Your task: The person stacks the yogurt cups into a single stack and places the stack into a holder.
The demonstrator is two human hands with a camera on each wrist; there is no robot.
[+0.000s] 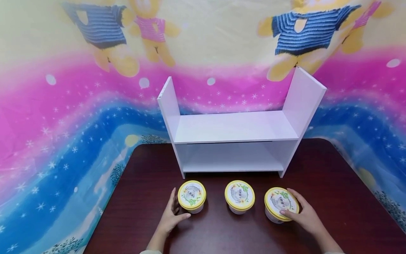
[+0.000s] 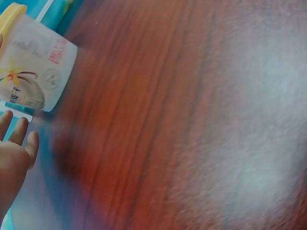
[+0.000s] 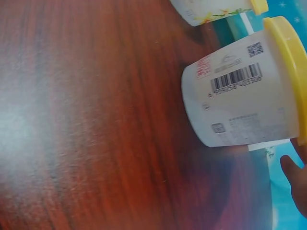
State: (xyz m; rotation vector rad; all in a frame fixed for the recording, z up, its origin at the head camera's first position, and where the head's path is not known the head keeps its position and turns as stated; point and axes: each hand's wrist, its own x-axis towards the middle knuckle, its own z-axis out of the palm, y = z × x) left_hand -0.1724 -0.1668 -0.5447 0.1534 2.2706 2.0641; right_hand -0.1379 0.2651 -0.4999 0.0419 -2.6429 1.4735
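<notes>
Snowflake-printed backdrop (image 1: 203, 60) — colourful; dark table (image 1: 146, 173)

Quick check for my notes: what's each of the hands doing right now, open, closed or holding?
Left hand: open, beside the leftmost yellow-lidded tub.
Right hand: holding the rightmost yellow-lidded tub.

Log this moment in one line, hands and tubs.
left hand: beside left tub | right hand: grips right tub | middle tub: untouched | shelf: farther back

I count three yellow-lidded tubs (image 1: 240, 194), one white shelf unit (image 1: 307, 102) with two shelves (image 1: 236, 127), one table (image 1: 133, 211) and, printed on one backdrop (image 1: 219, 21), four plush figures (image 1: 304, 33)
</notes>
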